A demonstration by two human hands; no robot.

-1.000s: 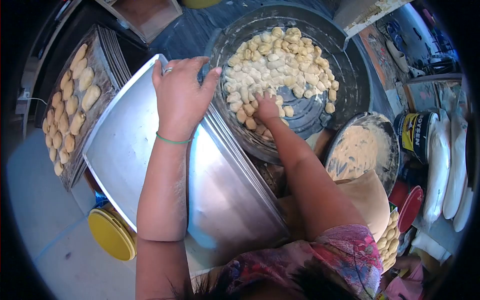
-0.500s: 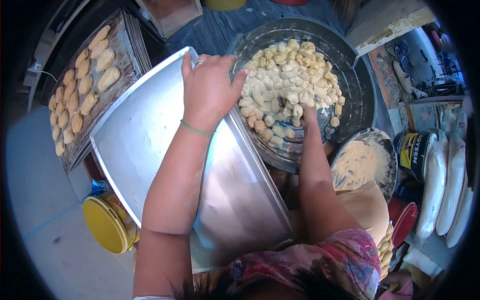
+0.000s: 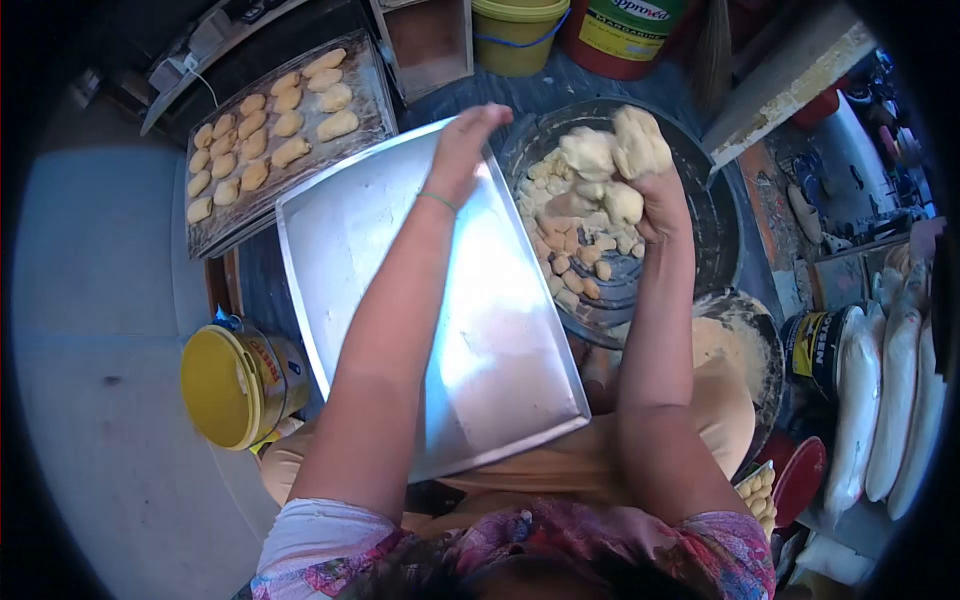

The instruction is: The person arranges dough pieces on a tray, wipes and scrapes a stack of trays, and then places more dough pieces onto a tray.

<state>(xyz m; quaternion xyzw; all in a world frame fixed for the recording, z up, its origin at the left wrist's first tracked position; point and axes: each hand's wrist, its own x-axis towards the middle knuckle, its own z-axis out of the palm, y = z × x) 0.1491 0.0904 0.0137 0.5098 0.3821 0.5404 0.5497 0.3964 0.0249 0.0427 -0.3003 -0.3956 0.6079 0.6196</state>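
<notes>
My right hand (image 3: pixel 668 205) is raised above the big dark round basin (image 3: pixel 716 225), shut on a stuck-together clump of dough pieces (image 3: pixel 612 158). More pale dough pieces (image 3: pixel 572 262) lie on the basin's bottom below the clump. My left hand (image 3: pixel 464 140) rests on the far edge of an empty shiny metal tray (image 3: pixel 430 300) that lies across my lap, left of the basin. A green band circles the left wrist.
A darker tray (image 3: pixel 372 112) with rows of shaped dough rolls (image 3: pixel 265 130) sits at the far left. A yellow-lidded bucket (image 3: pixel 235 385) stands at left. A floured bowl (image 3: pixel 745 350), a paint can (image 3: pixel 822 345) and white sacks (image 3: pixel 885 400) crowd the right. Tubs (image 3: pixel 520 30) stand beyond.
My right hand has lifted out of the basin with a large clump of dough. The view has pulled back and up; my left hand stays on the tray's far edge.
</notes>
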